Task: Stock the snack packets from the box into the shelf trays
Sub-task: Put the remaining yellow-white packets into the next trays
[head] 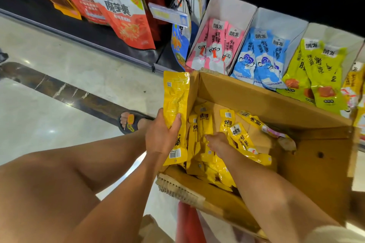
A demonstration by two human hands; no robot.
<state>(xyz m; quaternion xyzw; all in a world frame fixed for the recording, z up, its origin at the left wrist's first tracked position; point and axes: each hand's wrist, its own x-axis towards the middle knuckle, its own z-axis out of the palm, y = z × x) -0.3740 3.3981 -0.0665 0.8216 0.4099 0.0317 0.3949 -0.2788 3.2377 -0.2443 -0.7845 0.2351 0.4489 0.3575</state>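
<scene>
A stack of yellow packets (175, 102) stands upright at the left edge of the cardboard box (246, 92), gripped around its lower half by the left hand (162, 136), thumb across the front and barcodes showing at the bottom. More loose yellow packets (203, 124) lie jumbled on the floor of the box, thickest toward its left and near sides. The right hand (216, 145) reaches down among them; its fingers are buried under the packets, so I cannot tell whether it has closed on any. Just beyond the far wall of the box, white shelf trays (227, 8) stand side by side, holding pink packets (215, 45), then blue packets (260, 55), then green packets (320, 69), with more yellow ones at the right edge of the view. To the left of the trays hang large red pouches (128, 19) and a price tag (167, 14). Left of the box, a sandalled foot (130, 122) rests on the pale tiled floor (59, 65).
</scene>
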